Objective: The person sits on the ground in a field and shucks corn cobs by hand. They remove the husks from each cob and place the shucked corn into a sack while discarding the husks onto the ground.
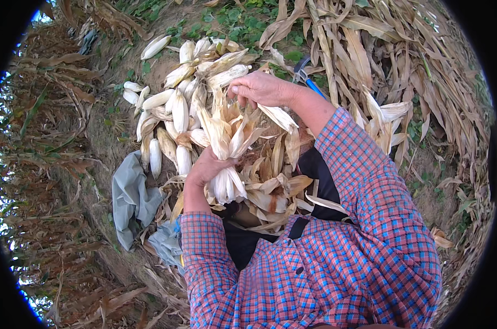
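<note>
My left hand is closed around the gathered base of a bunch of dry corn husks, whose pale ends fan out below my fist while the loose leaves spread above it. Over the upper tips of this bunch is my right hand, its fingers curled; whether it grips a leaf cannot be made out. A long husk strip shows just beneath that hand. Beyond both hands lies a heap of pale corn ears, some still partly in husk. More loose husks lie around my lap.
Cut dry cornstalks are piled at upper right, with a blue-handled tool beside them, its dark head partly hidden. A grey cloth or sheet and crumpled bluish plastic lie at left. Standing dry corn plants line the left side.
</note>
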Tool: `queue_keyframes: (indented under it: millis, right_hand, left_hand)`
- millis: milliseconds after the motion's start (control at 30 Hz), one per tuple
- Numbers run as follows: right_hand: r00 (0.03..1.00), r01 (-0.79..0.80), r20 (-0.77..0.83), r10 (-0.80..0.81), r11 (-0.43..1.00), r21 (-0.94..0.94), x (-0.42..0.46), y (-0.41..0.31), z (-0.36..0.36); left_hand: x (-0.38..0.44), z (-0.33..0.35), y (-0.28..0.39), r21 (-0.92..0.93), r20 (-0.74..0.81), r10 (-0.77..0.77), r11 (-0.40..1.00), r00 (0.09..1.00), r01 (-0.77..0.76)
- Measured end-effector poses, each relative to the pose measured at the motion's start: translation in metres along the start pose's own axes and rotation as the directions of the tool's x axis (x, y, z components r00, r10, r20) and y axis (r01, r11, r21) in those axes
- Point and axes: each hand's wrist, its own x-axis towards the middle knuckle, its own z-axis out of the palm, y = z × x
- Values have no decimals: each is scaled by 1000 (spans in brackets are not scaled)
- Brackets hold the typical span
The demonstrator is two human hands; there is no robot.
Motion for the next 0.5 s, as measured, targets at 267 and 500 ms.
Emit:
queue_keyframes:
  millis: [267,500]
  right_hand:
    - [945,180,-122,-304,793,-582,7,22,15]
    - [886,-390,-370,278,880,-271,11,45,-23]
  left_hand:
    - [0,0,0,44,-2,-12,999,1000,12]
    - [-2,-4,2,-315,-148,-51,949,988,2]
